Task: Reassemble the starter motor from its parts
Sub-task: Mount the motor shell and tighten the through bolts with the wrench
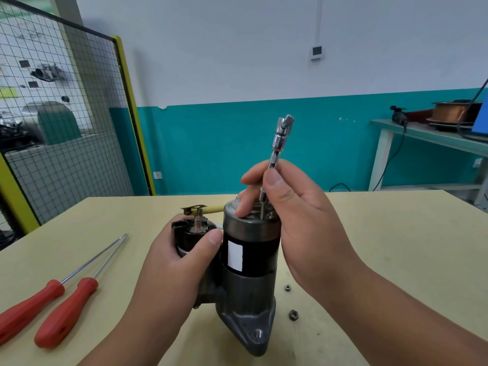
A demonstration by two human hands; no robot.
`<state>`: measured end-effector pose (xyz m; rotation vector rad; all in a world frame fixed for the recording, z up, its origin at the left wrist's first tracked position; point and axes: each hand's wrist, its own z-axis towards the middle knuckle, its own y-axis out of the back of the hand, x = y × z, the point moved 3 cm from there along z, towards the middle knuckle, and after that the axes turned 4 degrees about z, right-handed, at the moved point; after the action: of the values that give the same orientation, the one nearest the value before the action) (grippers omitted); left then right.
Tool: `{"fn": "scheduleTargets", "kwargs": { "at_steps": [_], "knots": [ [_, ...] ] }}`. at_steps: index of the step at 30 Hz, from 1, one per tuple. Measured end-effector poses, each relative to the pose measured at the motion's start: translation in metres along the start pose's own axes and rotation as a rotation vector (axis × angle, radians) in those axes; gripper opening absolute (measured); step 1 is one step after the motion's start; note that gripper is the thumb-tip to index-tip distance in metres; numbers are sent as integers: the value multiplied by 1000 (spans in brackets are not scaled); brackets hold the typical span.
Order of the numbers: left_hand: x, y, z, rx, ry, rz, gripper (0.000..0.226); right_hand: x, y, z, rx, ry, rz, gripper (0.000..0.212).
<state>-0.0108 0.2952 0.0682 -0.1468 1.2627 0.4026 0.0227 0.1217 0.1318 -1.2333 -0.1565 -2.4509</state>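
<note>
**Starter motor upright; top cap being fastened**

The starter motor [250,262] stands on end at lower centre of the frame, on the table [383,233]. The left hand [177,262] is wrapped round its smaller side cylinder [191,237], steadying it. The right hand [293,215] pinches a socket driver [280,143], tip down on the top cap. Judged heavy, rigid and top-heavy on its narrow foot; the painted casing looks smooth. Best gripped round the body, clear of the copper stud [197,223] and yellow lead [212,208].

Screwdrivers [50,305] left of starter motor [248,262]
</note>
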Motion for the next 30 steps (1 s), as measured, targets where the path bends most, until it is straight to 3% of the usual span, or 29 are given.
{"fn": "scheduleTargets", "kwargs": {
  "at_steps": [12, 20, 27, 30],
  "knots": [
    [-1, 0, 0, 4, -12, 5, 46, 3, -1, 0, 22, -7, 55, 23],
    [-2, 0, 0, -6, -8, 27, 44, 3, -1, 0, 18, 5, 46, 17],
    [-1, 1, 0, -11, -12, 46, 33, 1, 0, -1, 15, -54, 100, 27],
    [0, 1, 1, 8, -17, 37, 44, 1, -1, -1, 18, -53, 73, 25]
  ]
}}
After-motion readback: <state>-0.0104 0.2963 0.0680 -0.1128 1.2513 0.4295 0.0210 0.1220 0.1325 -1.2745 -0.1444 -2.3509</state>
